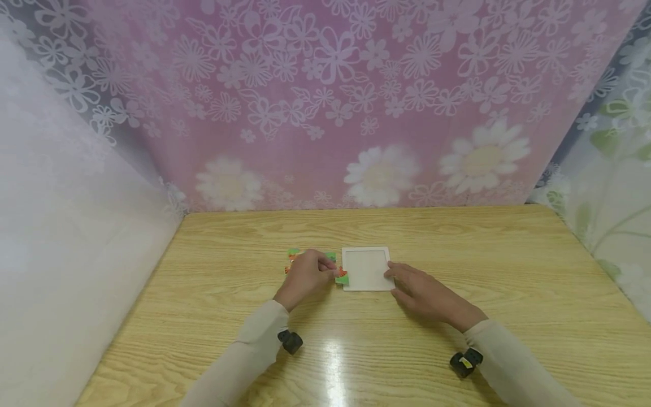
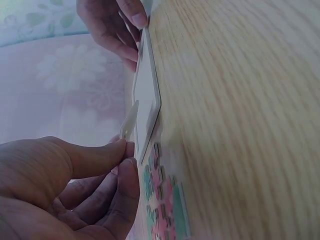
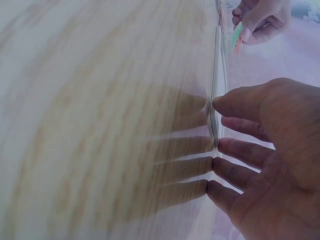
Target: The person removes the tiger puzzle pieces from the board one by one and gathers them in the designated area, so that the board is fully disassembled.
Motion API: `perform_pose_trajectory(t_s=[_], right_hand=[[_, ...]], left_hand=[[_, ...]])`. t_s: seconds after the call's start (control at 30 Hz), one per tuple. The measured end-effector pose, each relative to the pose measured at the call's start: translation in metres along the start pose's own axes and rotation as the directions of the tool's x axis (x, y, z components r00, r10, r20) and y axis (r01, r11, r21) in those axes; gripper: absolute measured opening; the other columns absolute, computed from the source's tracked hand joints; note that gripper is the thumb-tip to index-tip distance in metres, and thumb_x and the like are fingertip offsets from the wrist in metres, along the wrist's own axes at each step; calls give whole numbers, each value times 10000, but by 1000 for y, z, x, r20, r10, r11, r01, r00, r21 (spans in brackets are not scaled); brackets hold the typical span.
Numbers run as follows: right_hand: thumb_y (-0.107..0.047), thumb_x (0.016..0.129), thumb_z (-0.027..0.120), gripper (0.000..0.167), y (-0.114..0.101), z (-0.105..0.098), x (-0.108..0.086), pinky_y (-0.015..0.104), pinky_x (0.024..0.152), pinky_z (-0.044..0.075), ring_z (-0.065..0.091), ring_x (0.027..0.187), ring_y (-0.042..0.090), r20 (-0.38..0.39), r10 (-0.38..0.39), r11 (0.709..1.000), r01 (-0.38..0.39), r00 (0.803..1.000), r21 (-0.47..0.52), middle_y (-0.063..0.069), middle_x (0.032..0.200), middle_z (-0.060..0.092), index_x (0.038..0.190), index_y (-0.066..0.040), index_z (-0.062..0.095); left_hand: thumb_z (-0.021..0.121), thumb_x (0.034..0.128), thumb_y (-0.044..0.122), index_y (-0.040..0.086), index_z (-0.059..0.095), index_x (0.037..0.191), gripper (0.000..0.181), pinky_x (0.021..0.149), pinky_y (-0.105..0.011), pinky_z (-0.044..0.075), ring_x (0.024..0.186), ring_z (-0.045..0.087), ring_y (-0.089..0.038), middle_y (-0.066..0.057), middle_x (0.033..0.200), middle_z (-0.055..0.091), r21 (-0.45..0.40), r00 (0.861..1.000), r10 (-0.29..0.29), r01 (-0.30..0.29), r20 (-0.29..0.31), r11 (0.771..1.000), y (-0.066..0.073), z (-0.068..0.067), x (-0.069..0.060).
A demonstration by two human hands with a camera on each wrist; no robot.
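My left hand (image 1: pixel 307 274) pinches a jigsaw puzzle piece (image 1: pixel 342 276), green with an orange-red figure, between thumb and fingertips. In the left wrist view the piece (image 2: pixel 130 120) is tilted up, its pale back showing. It is held at the left edge of a white, shallow puzzle tray (image 1: pixel 365 272) lying flat on the table. At the tray's right edge, my right hand (image 1: pixel 424 291) touches the rim with thumb and extended fingers. More colourful puzzle pieces (image 2: pixel 162 200) lie beneath and beside the left hand, which partly hides them in the head view.
The wood-grain table (image 1: pixel 346 350) extends around the tray on all sides. A pink floral curtain (image 1: pixel 330 113) stands behind its far edge, with pale sheets at left and right. Each wrist carries a small black camera (image 1: pixel 291 341).
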State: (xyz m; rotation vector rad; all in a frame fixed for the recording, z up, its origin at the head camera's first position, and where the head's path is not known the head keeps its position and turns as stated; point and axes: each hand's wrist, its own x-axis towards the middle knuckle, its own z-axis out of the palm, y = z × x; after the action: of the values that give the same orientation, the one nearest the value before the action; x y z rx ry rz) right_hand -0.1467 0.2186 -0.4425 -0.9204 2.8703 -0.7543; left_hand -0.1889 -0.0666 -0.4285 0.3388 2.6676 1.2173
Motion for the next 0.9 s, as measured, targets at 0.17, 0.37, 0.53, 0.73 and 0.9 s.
perform_pose_trajectory(t_s=[0.17,0.37,0.53,0.73,0.9], right_hand=[[-37,987,623,272,0,-1,0,571,1034,438,506,1311,450,-4,-7,1000,7,1000,2,298,1444,497,1251,22,595],[-44,988,623,274,-1,-1,0,572,1039,432,501,1317,442,-1,4,1000,-4,1000,5,286,1450,497,1255,19,604],[-52,991,624,278,-2,-1,0,568,1037,436,504,1317,434,3,8,1000,-8,1000,-3,275,1455,498,1260,15,606],[-56,993,623,274,-2,-2,0,571,1037,434,503,1317,437,6,6,1000,-5,1000,-5,274,1453,500,1259,8,607],[-61,998,612,281,-2,-2,0,578,1051,418,483,1334,446,13,11,1000,-11,1000,8,285,1463,484,1268,18,606]], left_hand=[[770,918,142,64,754,907,80,570,-312,532,658,647,-159,-2,818,714,-12,1000,16,-16,12,1000,-5,-6,-7],[773,914,132,68,766,886,70,568,-291,521,634,644,-159,0,764,717,-1,1000,21,-21,22,1000,-12,-7,-11],[791,899,144,72,767,867,82,569,-285,507,668,610,-132,18,858,695,24,1000,19,-19,12,1000,-16,-7,-14],[790,895,118,85,773,857,54,613,-287,516,743,622,-125,17,885,704,32,1000,18,-18,5,999,-17,-7,-19],[788,895,108,75,776,875,40,606,-280,520,734,630,-116,5,880,718,43,1000,1,0,-3,999,-16,-6,-22]])
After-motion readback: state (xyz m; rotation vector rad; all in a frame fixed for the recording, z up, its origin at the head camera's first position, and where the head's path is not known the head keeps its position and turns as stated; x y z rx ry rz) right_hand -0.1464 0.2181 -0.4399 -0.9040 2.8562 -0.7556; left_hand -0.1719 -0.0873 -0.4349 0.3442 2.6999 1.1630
